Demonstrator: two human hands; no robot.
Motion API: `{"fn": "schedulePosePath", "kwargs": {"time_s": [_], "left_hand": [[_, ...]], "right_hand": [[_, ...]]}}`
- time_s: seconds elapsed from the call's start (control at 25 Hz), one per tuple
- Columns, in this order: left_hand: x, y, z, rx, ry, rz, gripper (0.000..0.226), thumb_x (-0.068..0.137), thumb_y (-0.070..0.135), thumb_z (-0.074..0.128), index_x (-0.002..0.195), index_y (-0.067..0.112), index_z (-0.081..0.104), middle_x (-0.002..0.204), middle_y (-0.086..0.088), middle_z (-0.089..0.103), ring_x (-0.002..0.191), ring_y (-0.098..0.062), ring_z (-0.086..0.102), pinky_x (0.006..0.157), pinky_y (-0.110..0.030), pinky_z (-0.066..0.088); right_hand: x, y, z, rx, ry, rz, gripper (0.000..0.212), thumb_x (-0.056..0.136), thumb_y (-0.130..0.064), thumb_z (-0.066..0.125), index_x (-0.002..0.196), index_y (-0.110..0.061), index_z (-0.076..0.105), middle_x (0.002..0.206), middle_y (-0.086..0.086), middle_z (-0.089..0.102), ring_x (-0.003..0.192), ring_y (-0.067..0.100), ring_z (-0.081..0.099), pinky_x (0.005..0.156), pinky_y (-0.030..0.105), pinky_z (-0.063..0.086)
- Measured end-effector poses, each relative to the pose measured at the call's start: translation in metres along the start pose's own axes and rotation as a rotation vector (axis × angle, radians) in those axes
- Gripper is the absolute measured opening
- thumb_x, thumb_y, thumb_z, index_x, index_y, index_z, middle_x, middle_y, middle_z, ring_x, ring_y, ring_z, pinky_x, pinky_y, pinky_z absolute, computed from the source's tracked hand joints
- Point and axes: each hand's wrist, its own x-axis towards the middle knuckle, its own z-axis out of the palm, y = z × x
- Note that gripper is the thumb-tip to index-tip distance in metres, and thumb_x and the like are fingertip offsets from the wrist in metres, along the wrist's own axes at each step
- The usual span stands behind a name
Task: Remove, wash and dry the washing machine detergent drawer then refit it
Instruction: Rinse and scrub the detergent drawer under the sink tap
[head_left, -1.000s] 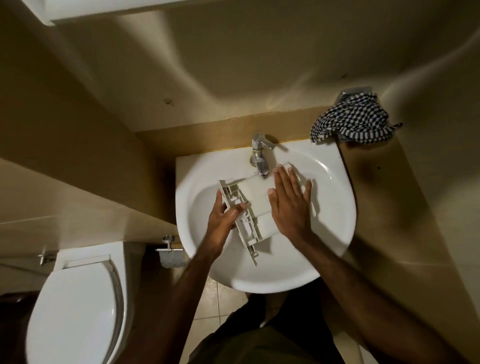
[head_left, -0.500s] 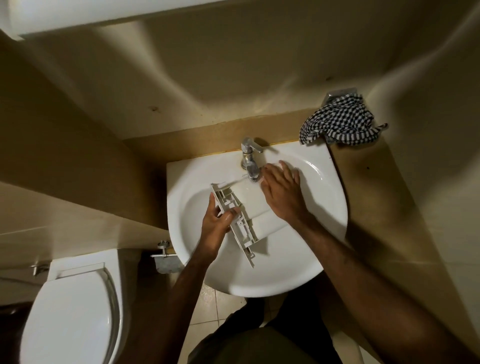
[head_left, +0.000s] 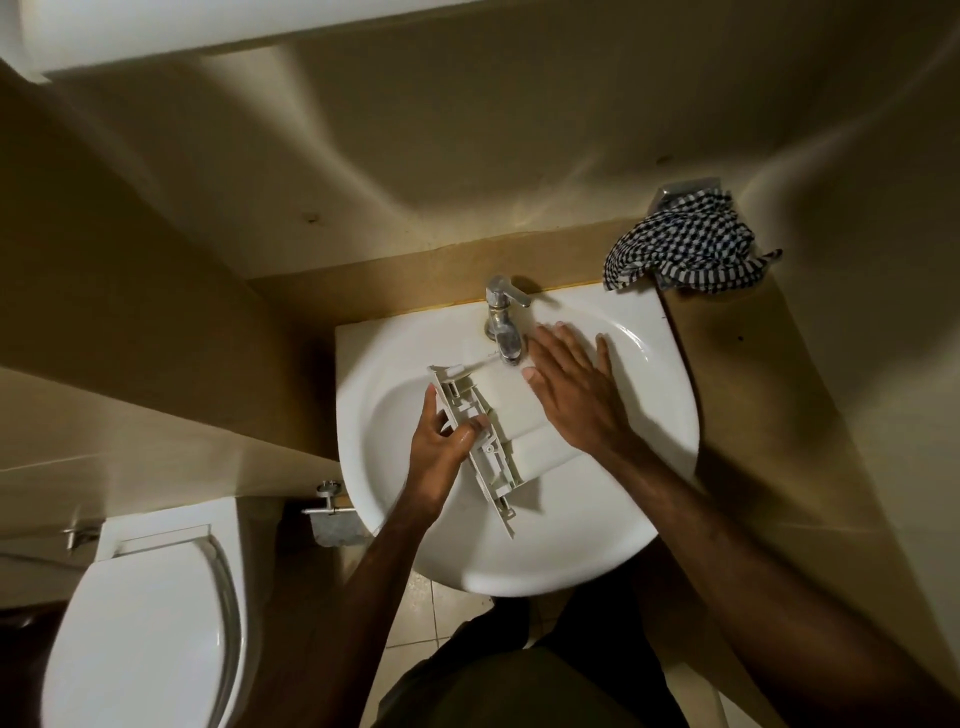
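Note:
The white plastic detergent drawer (head_left: 506, 415) lies tilted in the white sink (head_left: 649, 457), its ribbed front panel toward the left, its far end just below the chrome tap (head_left: 503, 322). My left hand (head_left: 441, 447) grips the drawer's front panel from the left, thumb over the ribs. My right hand (head_left: 576, 389) lies flat on the drawer's smooth side with straight, spread fingers, fingertips beside the tap spout. Whether water runs I cannot tell.
A black-and-white checked cloth (head_left: 685, 249) hangs at the back right corner by the sink. A white toilet (head_left: 140, 634) with its lid down stands at the lower left. A metal valve (head_left: 328, 499) sticks out of the wall under the sink's left side.
My right hand went from lying flat to curled near the tap, and now lies flat again with fingers spread further back. My left hand keeps its grip on the drawer.

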Motion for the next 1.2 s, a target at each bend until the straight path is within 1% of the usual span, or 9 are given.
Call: {"fn": "schedulePosePath", "kwargs": {"time_s": [0.12, 0.16, 0.32, 0.52, 0.68, 0.84, 0.96, 1.08, 1.2], "left_hand": [[0.000, 0.001, 0.004, -0.019, 0.000, 0.006, 0.057, 0.087, 0.037, 0.073, 0.140, 0.043, 0.051, 0.120, 0.004, 0.076, 0.106, -0.014, 0.074, 0.079, -0.026, 0.062], [0.000, 0.001, 0.003, -0.022, 0.004, 0.010, 0.056, 0.088, 0.036, 0.073, 0.139, 0.043, 0.051, 0.120, 0.004, 0.076, 0.106, -0.015, 0.074, 0.080, -0.028, 0.062], [-0.003, 0.000, -0.005, -0.036, 0.032, -0.008, 0.062, 0.084, 0.043, 0.074, 0.141, 0.040, 0.051, 0.119, 0.005, 0.076, 0.105, -0.015, 0.075, 0.077, -0.030, 0.064], [-0.004, -0.001, -0.007, -0.051, 0.047, -0.003, 0.060, 0.084, 0.045, 0.073, 0.140, 0.043, 0.051, 0.119, 0.006, 0.076, 0.103, -0.016, 0.076, 0.072, -0.032, 0.065], [-0.005, -0.003, -0.003, -0.112, 0.080, 0.006, 0.055, 0.091, 0.033, 0.074, 0.141, 0.039, 0.051, 0.118, 0.001, 0.077, 0.102, -0.019, 0.077, 0.069, -0.029, 0.062], [-0.005, -0.007, -0.005, -0.142, 0.104, -0.013, 0.055, 0.094, 0.027, 0.074, 0.143, 0.037, 0.049, 0.117, -0.002, 0.077, 0.101, -0.020, 0.077, 0.068, -0.028, 0.062], [-0.003, -0.007, -0.006, -0.115, 0.070, -0.010, 0.058, 0.088, 0.038, 0.075, 0.140, 0.041, 0.050, 0.116, 0.001, 0.077, 0.101, -0.017, 0.077, 0.068, -0.028, 0.062], [-0.002, -0.007, -0.007, -0.099, 0.067, -0.016, 0.063, 0.083, 0.045, 0.074, 0.141, 0.041, 0.049, 0.116, 0.002, 0.077, 0.101, -0.017, 0.077, 0.069, -0.029, 0.062], [-0.003, -0.008, -0.005, -0.112, 0.079, -0.019, 0.065, 0.082, 0.047, 0.075, 0.141, 0.039, 0.049, 0.117, 0.001, 0.077, 0.101, -0.017, 0.077, 0.069, -0.028, 0.062]], "right_hand": [[-0.013, -0.019, 0.003, -0.022, 0.002, 0.224, 0.059, 0.110, -0.047, 0.030, 0.163, -0.021, 0.026, 0.172, 0.007, 0.016, 0.160, 0.024, 0.007, 0.124, 0.064, 0.007], [-0.027, -0.035, 0.009, -0.034, 0.026, 0.222, 0.060, 0.110, -0.045, 0.030, 0.164, -0.019, 0.022, 0.172, 0.008, 0.013, 0.160, 0.025, 0.006, 0.124, 0.066, 0.005], [-0.074, -0.052, 0.019, -0.046, 0.037, -0.177, 0.061, 0.106, -0.023, 0.041, 0.164, -0.016, 0.022, 0.173, 0.007, 0.011, 0.160, 0.023, 0.011, 0.120, 0.069, 0.015], [-0.018, -0.056, 0.005, -0.023, -0.044, -0.361, 0.056, 0.103, -0.018, 0.037, 0.159, -0.017, 0.036, 0.171, 0.002, 0.021, 0.159, 0.017, 0.015, 0.125, 0.055, 0.018], [-0.024, -0.068, 0.013, 0.049, 0.001, -0.193, 0.053, 0.108, -0.023, 0.039, 0.160, -0.019, 0.033, 0.171, 0.002, 0.020, 0.159, 0.018, 0.014, 0.124, 0.053, 0.020], [-0.090, -0.031, 0.023, -0.078, -0.030, -0.198, 0.061, 0.111, -0.040, 0.032, 0.165, -0.018, 0.015, 0.174, 0.003, 0.006, 0.160, 0.023, 0.007, 0.122, 0.062, 0.021], [-0.083, -0.012, 0.018, -0.124, -0.041, -0.084, 0.066, 0.110, -0.050, 0.028, 0.165, -0.018, 0.012, 0.174, 0.001, 0.005, 0.160, 0.026, 0.005, 0.122, 0.064, 0.019], [-0.071, -0.022, 0.017, -0.045, -0.004, 0.006, 0.067, 0.110, -0.048, 0.031, 0.165, -0.015, 0.012, 0.174, 0.002, 0.004, 0.160, 0.023, 0.005, 0.125, 0.059, 0.017], [-0.072, -0.052, 0.021, 0.119, 0.042, 0.276, 0.069, 0.110, -0.043, 0.036, 0.165, -0.010, 0.009, 0.174, 0.007, 0.001, 0.160, 0.022, 0.002, 0.128, 0.054, 0.013]]}}
